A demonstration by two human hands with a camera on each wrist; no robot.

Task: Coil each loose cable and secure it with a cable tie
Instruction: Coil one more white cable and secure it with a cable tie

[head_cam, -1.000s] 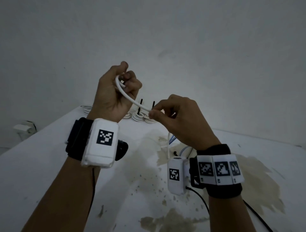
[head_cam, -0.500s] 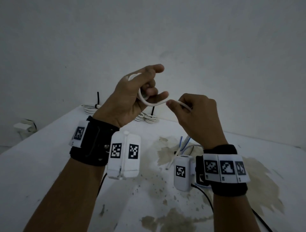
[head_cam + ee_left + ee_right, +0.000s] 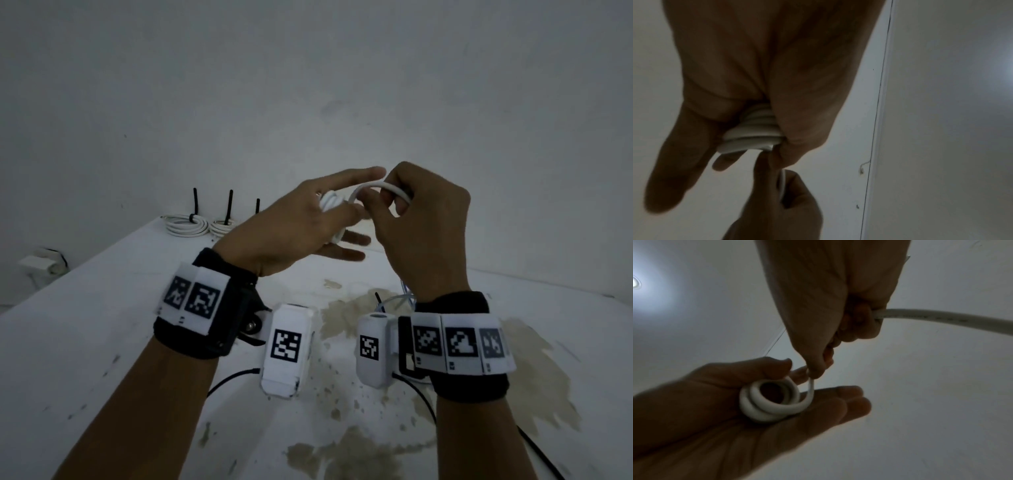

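Note:
A white cable is wound into a small coil (image 3: 772,402) lying in my left hand (image 3: 735,418). The thumb presses the coil against the palm while the fingers stay stretched out. My right hand (image 3: 411,219) is right beside it, pinching the same cable, which arches as a loop (image 3: 380,186) from the coil to its fingers. The free end (image 3: 941,318) runs out of the right fist to the right. In the left wrist view the coil (image 3: 754,131) shows wedged under the thumb, with the right hand (image 3: 777,203) just beyond. Both hands are raised above the table.
Two tied white coils (image 3: 186,224) (image 3: 222,226) with upright black ties lie at the back of the stained white table (image 3: 102,325); a third black tie (image 3: 257,205) stands beside them. Loose thin wires (image 3: 400,298) lie on the table behind my right wrist. A wall stands close behind.
My left hand has turned palm-up with its fingers spread out. My right hand has moved up and left, bringing the cable loop onto the coil, so the hands now meet.

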